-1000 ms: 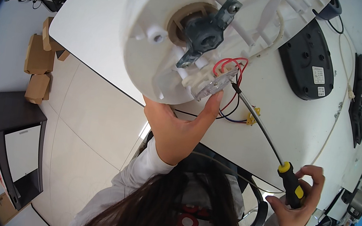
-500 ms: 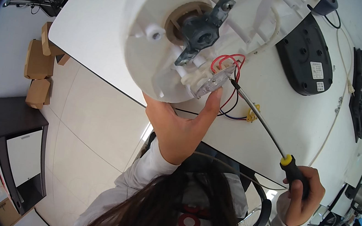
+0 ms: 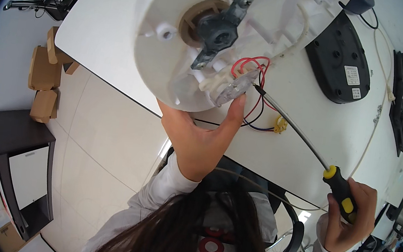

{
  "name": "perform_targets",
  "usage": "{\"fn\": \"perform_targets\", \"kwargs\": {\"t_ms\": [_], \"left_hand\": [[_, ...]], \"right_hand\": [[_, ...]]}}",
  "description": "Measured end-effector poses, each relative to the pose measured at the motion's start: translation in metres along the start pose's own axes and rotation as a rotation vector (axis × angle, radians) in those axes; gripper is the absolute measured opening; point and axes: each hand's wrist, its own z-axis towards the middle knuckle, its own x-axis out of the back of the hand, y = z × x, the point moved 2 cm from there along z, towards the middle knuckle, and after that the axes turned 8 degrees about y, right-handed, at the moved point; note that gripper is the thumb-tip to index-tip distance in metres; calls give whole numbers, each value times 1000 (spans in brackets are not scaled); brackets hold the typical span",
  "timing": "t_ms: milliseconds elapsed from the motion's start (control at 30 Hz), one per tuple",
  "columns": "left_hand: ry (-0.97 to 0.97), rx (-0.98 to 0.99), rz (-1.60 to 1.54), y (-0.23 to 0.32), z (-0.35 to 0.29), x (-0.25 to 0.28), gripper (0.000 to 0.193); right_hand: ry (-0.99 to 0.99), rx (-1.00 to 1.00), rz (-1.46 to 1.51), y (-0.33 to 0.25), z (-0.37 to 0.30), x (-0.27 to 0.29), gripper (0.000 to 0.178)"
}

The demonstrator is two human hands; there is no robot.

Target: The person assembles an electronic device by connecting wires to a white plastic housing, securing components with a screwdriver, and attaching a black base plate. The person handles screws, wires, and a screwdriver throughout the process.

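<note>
My left hand [image 3: 194, 140] grips the lower edge of a white plastic housing [image 3: 153, 62], fingers hidden beneath it, thumb up against a clear plastic part [image 3: 235, 88]. Inside the housing sits a dark grey bracket [image 3: 220, 33] over a brownish ring. In my right hand [image 3: 353, 219] is a black-and-yellow screwdriver [image 3: 296, 129], held by its handle; its tip meets the right edge of the clear part, though exact contact is hard to make out. Red wires [image 3: 253, 60] loop over that part, and darker ones run to a small yellow piece [image 3: 280, 124].
A black plastic base [image 3: 339, 63] lies on the white table [image 3: 107, 25] to the right, near a pale cable [image 3: 366, 149] and a black panel [image 3: 399, 105]. Cardboard boxes [image 3: 45, 69] and a dark cabinet [image 3: 19, 136] stand on the floor at left.
My right hand and the screwdriver handle have shifted right, and more of the yellow grip shows. The housing has moved slightly left and up with my left hand still on it.
</note>
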Motion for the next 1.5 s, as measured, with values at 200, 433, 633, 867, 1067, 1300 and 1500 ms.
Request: {"fn": "perform_targets", "kwargs": {"t_ms": [200, 433, 633, 867, 1067, 1300, 1500], "left_hand": [[-2, -23, 47, 0, 1, -2, 73], [-3, 3, 4, -1, 2, 1, 75], [-4, 6, -28, 2, 2, 1, 70], [-10, 39, -52, 3, 2, 1, 69], [-15, -2, -34, 0, 0, 1, 68], [-30, 29, -46, 2, 1, 3, 68], [-34, 44, -47, 3, 1, 2, 68]], "right_hand": [[-512, -799, 392, -2, 6, 8, 33], [-241, -476, 424, -8, 12, 0, 43], [-60, 156, -111, -8, 12, 4, 42], [-594, -630, 563, 2, -2, -10, 24], [-558, -1063, 1244, 11, 1, -19, 31], [-103, 196, 13, -1, 16, -5, 46], [-197, 54, 118, -3, 10, -3, 38]]}}
